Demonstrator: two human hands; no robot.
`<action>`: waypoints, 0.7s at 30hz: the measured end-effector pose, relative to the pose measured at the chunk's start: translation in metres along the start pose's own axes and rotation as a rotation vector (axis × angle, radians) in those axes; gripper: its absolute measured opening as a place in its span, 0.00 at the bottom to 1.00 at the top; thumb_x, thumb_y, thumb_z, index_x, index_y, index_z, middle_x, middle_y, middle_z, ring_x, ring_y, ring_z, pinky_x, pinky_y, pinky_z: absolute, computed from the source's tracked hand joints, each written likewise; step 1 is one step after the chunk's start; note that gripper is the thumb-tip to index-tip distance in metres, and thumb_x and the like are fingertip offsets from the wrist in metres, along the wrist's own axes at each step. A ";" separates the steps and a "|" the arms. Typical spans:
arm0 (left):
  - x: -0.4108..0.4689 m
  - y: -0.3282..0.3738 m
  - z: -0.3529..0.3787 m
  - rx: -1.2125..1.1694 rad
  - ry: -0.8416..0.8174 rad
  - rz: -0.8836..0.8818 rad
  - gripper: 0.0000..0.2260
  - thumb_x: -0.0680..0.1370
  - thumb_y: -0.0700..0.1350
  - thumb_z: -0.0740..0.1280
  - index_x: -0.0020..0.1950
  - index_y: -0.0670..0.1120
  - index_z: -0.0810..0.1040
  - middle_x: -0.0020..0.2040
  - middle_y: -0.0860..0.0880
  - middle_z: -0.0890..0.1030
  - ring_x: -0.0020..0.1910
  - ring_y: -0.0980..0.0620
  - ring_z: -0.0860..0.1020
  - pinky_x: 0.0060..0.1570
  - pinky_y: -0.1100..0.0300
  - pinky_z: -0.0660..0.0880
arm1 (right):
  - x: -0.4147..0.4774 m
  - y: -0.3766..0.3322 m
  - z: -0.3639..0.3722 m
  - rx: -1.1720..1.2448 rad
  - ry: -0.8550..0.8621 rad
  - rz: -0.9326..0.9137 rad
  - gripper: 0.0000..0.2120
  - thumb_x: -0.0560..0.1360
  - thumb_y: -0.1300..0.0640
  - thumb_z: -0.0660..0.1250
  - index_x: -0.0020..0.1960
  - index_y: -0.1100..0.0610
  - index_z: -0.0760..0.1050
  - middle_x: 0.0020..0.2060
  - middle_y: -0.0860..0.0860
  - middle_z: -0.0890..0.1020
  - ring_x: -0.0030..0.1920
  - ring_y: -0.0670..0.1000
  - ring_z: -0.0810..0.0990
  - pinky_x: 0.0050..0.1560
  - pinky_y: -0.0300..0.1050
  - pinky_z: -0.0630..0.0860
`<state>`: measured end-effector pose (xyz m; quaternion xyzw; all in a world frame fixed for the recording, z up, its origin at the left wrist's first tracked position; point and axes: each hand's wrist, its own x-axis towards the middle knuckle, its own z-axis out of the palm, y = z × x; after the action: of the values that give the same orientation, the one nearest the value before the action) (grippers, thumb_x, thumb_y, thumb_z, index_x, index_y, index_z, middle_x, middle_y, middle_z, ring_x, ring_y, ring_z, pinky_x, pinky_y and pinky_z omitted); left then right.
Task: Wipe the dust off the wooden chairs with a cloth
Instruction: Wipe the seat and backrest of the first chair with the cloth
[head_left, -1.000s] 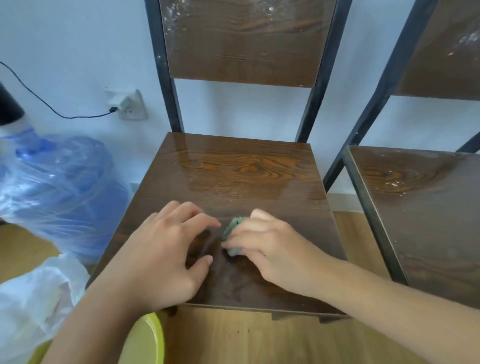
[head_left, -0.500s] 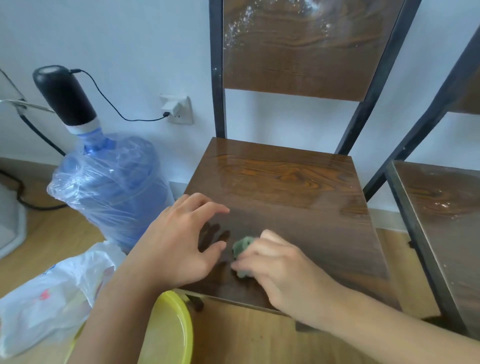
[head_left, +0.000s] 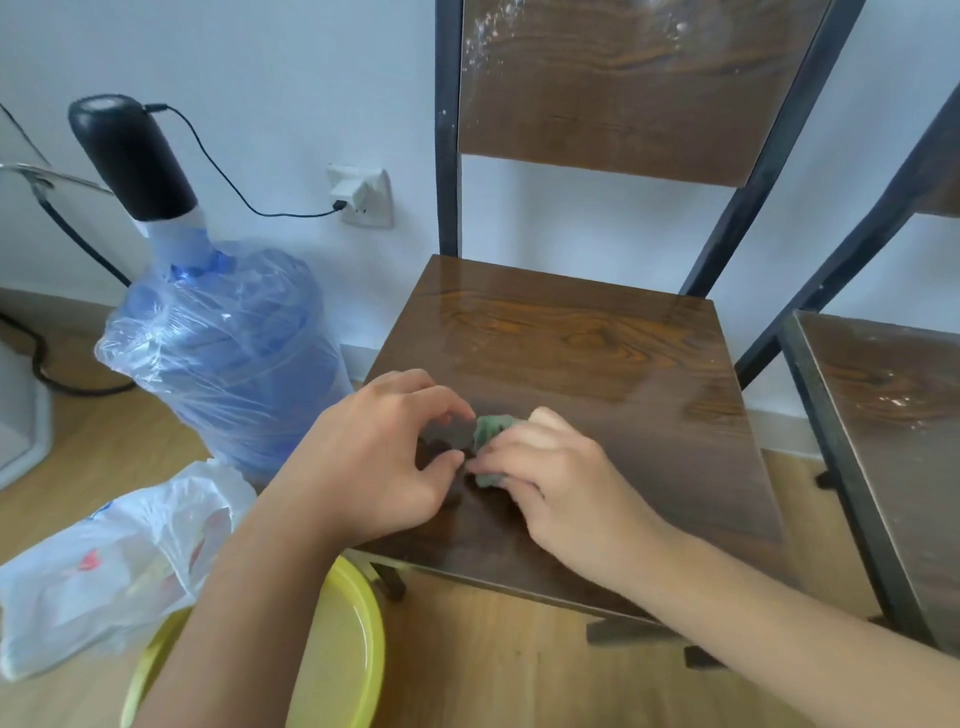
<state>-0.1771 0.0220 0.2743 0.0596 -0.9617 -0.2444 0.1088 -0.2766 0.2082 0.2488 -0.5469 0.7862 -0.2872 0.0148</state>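
Head view shows the right hand (head_left: 561, 483) in a closed grip on the green cloth (head_left: 491, 431) at the seat (head_left: 597, 353) front, left hand (head_left: 384, 462) open-fingered alongside; best bunch it flatter, then sweep toward the dusty backrest (head_left: 613, 88).

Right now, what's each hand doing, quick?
Left hand: open, fingers curled, holding nothing, beside the cloth.
Right hand: closed on the green cloth, pressed to the chair seat.

Pale blue wall (head_left: 260, 62), wood floor (head_left: 493, 670), socket (head_left: 366, 200)
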 end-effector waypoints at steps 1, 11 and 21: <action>0.001 0.003 0.001 -0.011 -0.004 0.014 0.15 0.72 0.52 0.68 0.57 0.55 0.85 0.48 0.59 0.80 0.47 0.57 0.80 0.44 0.50 0.82 | -0.012 -0.009 0.002 0.050 -0.031 -0.029 0.12 0.76 0.70 0.69 0.55 0.58 0.85 0.49 0.52 0.85 0.47 0.55 0.75 0.47 0.49 0.76; 0.003 0.004 0.002 -0.065 -0.016 0.004 0.11 0.71 0.50 0.68 0.51 0.59 0.84 0.41 0.60 0.81 0.41 0.57 0.81 0.42 0.51 0.80 | -0.004 0.063 -0.066 -0.041 0.184 0.330 0.14 0.77 0.66 0.72 0.56 0.51 0.85 0.49 0.41 0.82 0.55 0.44 0.76 0.62 0.50 0.76; 0.010 0.025 0.024 -0.051 -0.085 0.138 0.11 0.72 0.54 0.68 0.54 0.61 0.83 0.43 0.65 0.78 0.43 0.61 0.79 0.41 0.57 0.79 | -0.106 0.027 -0.065 0.149 -0.213 0.056 0.16 0.77 0.69 0.70 0.59 0.53 0.83 0.54 0.46 0.83 0.49 0.46 0.74 0.47 0.37 0.73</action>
<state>-0.1939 0.0531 0.2681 -0.0199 -0.9608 -0.2628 0.0858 -0.2789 0.3354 0.2595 -0.5498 0.7716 -0.2844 0.1468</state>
